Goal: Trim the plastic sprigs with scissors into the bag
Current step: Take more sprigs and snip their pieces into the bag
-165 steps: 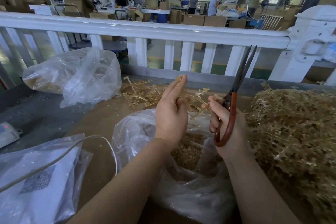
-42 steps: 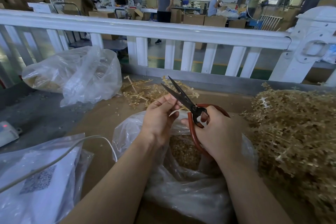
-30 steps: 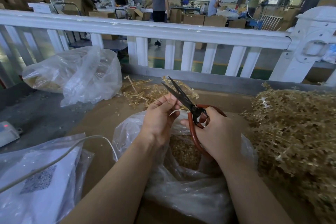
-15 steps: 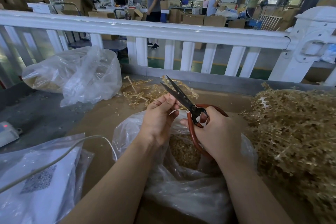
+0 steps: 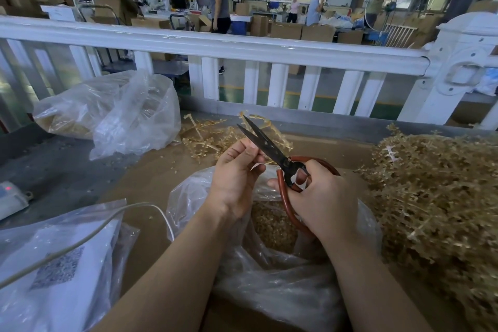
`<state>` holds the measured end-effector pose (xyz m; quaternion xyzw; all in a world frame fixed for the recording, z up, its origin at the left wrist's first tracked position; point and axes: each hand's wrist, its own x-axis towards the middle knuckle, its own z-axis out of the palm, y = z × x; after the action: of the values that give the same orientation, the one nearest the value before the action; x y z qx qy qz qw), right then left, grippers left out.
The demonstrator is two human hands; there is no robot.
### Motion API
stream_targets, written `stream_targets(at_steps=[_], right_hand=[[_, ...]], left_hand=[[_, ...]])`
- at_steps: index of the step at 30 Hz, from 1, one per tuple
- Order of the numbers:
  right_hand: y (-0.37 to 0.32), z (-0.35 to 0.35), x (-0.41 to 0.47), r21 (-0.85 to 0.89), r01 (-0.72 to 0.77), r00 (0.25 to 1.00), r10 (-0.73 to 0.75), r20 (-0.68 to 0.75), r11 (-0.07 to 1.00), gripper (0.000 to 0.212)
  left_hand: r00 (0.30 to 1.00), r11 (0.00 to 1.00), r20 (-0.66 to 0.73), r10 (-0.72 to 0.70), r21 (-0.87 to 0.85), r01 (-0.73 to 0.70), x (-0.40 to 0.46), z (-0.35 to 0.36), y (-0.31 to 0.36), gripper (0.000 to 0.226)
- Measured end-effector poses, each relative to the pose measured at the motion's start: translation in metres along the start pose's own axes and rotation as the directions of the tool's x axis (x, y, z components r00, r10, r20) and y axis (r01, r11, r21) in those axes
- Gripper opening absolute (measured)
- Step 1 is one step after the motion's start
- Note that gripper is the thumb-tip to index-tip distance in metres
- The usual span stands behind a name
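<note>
While the right hand [image 5: 320, 197] grips the red handles of the one pair of scissors [image 5: 272, 155], blades slightly parted, the left hand [image 5: 237, 175] pinches a small pale sprig [image 5: 258, 166] right at the blades, above the open bag [image 5: 269, 264]. Thin and springy, the sprig looks very light and likely slippery, so it is best pinched close to the cut. Right of the bag lies one large pile of sprigs [image 5: 436, 197]; behind it a smaller heap [image 5: 213, 137]. Three plastic bags show in all.
</note>
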<state>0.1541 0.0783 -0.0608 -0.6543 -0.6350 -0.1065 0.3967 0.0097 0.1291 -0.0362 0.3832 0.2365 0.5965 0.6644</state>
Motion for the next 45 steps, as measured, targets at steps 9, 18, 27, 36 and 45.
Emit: stream_targets(at_steps=[9,18,27,36,45], right_hand=[[0.0,-0.001,0.0,0.247,-0.052,0.991,0.08,-0.103,0.968,0.029],[-0.008,-0.004,-0.001,0.258,0.158,0.985,-0.17,0.025,0.953,0.049],[-0.014,-0.012,0.007,0.691,-0.19,0.955,0.294,-0.035,0.698,0.04],[-0.011,-0.012,0.013,0.802,-0.361,0.92,0.322,0.223,0.476,0.022],[-0.012,-0.012,0.016,0.785,-0.393,0.909,0.329,0.255,0.479,0.029]], left_hand=[[0.999,0.999,0.035,-0.005,0.033,0.004,-0.002,0.003,-0.001,0.018],[0.996,1.0,-0.091,-0.014,-0.012,0.013,-0.002,0.004,0.001,0.024],[1.0,0.998,-0.008,-0.004,0.056,0.005,-0.002,0.005,-0.002,0.025],[0.98,0.981,0.135,-0.144,-0.113,0.159,-0.002,0.006,-0.003,0.034],[0.975,0.979,0.127,-0.182,-0.07,0.192,0.002,0.002,-0.005,0.037]])
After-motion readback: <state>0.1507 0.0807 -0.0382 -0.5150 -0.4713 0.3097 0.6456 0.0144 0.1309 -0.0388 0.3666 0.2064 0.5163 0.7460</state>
